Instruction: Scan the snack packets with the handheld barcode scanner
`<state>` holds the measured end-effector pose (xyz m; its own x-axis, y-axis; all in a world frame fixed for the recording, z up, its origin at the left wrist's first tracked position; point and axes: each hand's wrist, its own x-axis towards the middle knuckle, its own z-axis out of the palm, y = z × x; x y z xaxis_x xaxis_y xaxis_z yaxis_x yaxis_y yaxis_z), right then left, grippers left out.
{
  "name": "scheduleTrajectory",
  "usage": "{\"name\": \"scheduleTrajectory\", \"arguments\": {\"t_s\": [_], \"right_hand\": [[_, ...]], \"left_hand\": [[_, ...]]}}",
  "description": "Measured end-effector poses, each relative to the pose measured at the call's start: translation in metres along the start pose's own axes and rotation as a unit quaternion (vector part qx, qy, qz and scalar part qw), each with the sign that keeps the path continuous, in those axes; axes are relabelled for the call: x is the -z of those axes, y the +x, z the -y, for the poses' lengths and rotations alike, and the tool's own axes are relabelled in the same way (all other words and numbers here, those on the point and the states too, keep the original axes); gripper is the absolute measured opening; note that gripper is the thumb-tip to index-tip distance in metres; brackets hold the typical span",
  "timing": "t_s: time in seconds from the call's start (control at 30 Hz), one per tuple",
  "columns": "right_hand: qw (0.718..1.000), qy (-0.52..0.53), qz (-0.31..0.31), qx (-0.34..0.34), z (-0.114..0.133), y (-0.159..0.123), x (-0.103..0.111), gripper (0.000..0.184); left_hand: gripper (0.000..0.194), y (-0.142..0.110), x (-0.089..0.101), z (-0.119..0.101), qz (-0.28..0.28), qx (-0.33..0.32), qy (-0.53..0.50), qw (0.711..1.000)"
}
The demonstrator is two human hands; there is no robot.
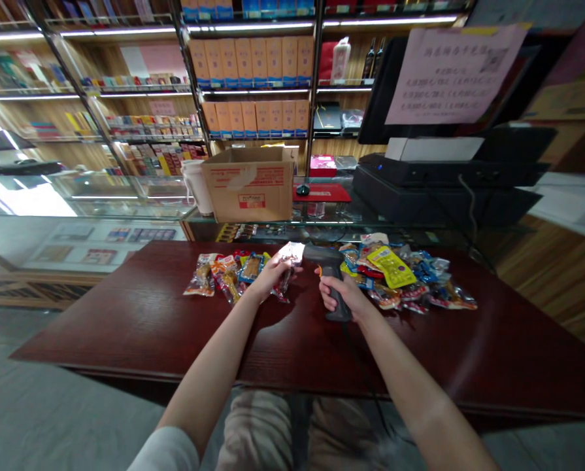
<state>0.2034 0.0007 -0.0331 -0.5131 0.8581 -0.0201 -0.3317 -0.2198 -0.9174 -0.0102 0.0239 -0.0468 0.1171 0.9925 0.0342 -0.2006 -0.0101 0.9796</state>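
Observation:
My right hand (338,293) is wrapped round the grip of a dark barcode scanner (332,263), its head pointing left. Close in front of that head, my left hand (272,273) holds a snack packet (285,280) that is lit bright white along its upper edge. Left of my left hand lies a small group of packaged snacks (229,278) in clear and coloured wrappers. A larger pile of snack packets (419,288) lies beyond and right of the scanner, with a yellow packet (393,267) on top.
A dark red wooden table (140,314) bears the packets. Behind it, a glass counter (159,203) carries an open cardboard box (250,186), a white cup-shaped container (197,188), a mouse (302,190) and a black register (400,186). The scanner's cable (365,373) hangs over the table's near edge.

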Motion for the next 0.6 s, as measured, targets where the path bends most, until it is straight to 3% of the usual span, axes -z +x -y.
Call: {"name": "scheduleTrajectory", "arguments": {"t_s": [0.07,0.13,0.17,0.23,0.3,0.37,0.5,0.6], "right_hand": [[1.0,-0.003,-0.002,0.009,0.004,-0.001,0.001,0.042],[1.0,-0.006,-0.014,0.025,0.012,-0.003,0.005,0.042],[0.999,-0.008,-0.024,0.034,0.019,-0.005,0.009,0.042],[0.998,-0.013,-0.047,0.048,0.034,-0.009,0.019,0.04],[0.997,-0.026,-0.062,0.048,0.051,-0.016,0.032,0.037],[0.996,-0.047,-0.069,0.033,0.064,-0.024,0.048,0.035],[0.996,-0.046,-0.077,0.029,0.07,-0.04,0.075,0.036],[0.995,-0.009,-0.085,0.047,0.064,-0.047,0.087,0.039]], "left_hand": [[0.06,-0.001,0.0,-0.006,-0.023,-0.05,0.078,0.995],[0.061,-0.004,0.001,-0.014,-0.074,-0.134,0.212,0.965],[0.06,-0.007,0.002,-0.018,-0.114,-0.173,0.294,0.933],[0.056,-0.013,0.003,-0.026,-0.208,-0.208,0.454,0.841],[0.052,-0.018,0.006,-0.03,-0.274,-0.176,0.575,0.751],[0.049,-0.02,0.01,-0.029,-0.288,-0.115,0.654,0.69],[0.055,-0.013,0.019,-0.015,-0.272,-0.022,0.71,0.649],[0.063,-0.007,0.02,-0.009,-0.289,-0.044,0.703,0.649]]}}
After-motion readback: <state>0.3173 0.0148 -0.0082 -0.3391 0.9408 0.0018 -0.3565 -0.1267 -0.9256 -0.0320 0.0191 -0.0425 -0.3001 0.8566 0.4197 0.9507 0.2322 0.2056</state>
